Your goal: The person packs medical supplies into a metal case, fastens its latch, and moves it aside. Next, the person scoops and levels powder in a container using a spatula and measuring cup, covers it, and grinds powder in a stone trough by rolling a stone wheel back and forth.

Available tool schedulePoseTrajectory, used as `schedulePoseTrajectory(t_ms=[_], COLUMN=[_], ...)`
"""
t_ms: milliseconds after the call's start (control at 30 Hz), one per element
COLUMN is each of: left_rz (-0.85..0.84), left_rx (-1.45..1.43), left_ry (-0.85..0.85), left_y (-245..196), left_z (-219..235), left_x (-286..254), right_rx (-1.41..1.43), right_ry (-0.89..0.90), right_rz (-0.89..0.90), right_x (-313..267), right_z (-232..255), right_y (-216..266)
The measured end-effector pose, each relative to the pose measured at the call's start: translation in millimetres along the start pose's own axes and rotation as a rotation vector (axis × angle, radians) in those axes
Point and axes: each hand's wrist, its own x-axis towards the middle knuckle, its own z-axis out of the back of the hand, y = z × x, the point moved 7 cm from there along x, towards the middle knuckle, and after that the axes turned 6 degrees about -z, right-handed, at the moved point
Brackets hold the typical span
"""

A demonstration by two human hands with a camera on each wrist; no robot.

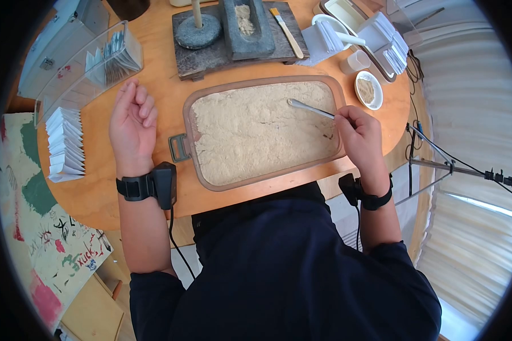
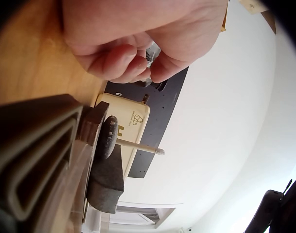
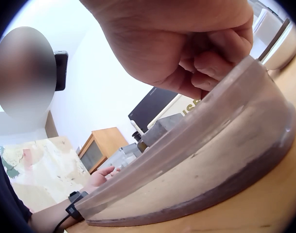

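Head view: wooden table (image 1: 159, 62) in front of you. On it, a long tub (image 1: 256, 83) of pale powder (image 1: 239, 136) — beyond that, a dark board (image 1: 185, 65). Your left hand (image 1: 133, 122) is near the tub's left end, fingers loosely curled, unloaded. Your right hand (image 1: 358, 133), at the right rim, pinches a metal spatula (image 1: 313, 109) — tip over the powder, contact unclear.

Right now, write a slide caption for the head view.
Right grip holds a slim silvery metal tool over pale powder in a round-cornered translucent brown tray, left grip opposite.
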Motion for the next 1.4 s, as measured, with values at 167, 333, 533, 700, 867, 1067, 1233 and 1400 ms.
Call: schedulePoseTrajectory(t_ms=[167, 333, 533, 700, 867, 1067, 1233, 1400], left_rz=[-0.011, 0.001, -0.019, -0.018, -0.017, -0.029, -0.024, -0.027], left_rx=[0.049, 0.039, 0.040, 0.033, 0.026, 0.015, 0.019, 0.007], left_ry=[-0.045, -0.013, -0.040, -0.027, -0.030, -0.010, -0.001, -0.006], left_y=[-0.8, 0.8, 0.2, 0.9, 2.5, 1.2, 2.0, 2.0], left_z=[2.0, 2.8, 0.6, -2.0, 0.5, 1.3, 0.6, 0.5], left_x=[-1.3, -0.7, 0.1, -0.9, 0.2, 1.4, 1.1, 1.7], right_rx=[0.148, 0.114, -0.008, -0.045, -0.031, 0.005, 0.001, -0.019], right_ry=[0.112, 0.270, 0.339, 0.384, 0.368, 0.370, 0.382, 0.353], right_rz=[-0.078, 0.024, 0.222, 0.235, 0.223, 0.235, 0.226, 0.234], right_x=[-0.7, -5.1, -3.0, -6.8, -9.4, -10.4, -12.6, -13.2], right_z=[-10.5, -48.7, -91.5, -106.6, -106.8, -105.8, -107.9, -102.7], right_y=[5.0, 59.1, 102.2, 101.3, 96.8, 95.7, 92.3, 96.8])
